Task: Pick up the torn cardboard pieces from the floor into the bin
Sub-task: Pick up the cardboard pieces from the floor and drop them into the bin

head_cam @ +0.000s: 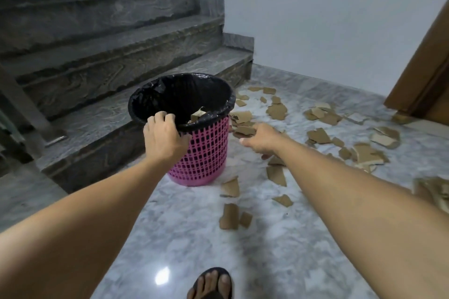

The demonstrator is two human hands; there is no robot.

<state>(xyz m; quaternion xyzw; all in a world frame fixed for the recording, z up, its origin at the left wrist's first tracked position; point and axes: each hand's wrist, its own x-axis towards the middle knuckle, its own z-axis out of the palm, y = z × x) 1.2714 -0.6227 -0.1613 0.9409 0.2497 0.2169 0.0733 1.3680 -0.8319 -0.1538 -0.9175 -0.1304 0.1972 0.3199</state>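
A pink mesh bin (201, 153) with a black liner stands on the marble floor beside the stairs. A few cardboard bits (199, 114) lie inside it. My left hand (162, 136) grips the near rim of the bin, fingers curled over the liner. My right hand (260, 141) is stretched out just right of the bin, over a pile of torn cardboard pieces (241, 120). It is blurred, and its fingers are hidden behind the back of the hand. Several more torn pieces (318, 136) are scattered across the floor to the right and in front of the bin.
Dark stone stairs (109, 56) rise at the left, right behind the bin. A white wall closes off the back, and a wooden door frame (422, 85) stands at the far right. My sandalled foot (211, 284) is at the bottom edge.
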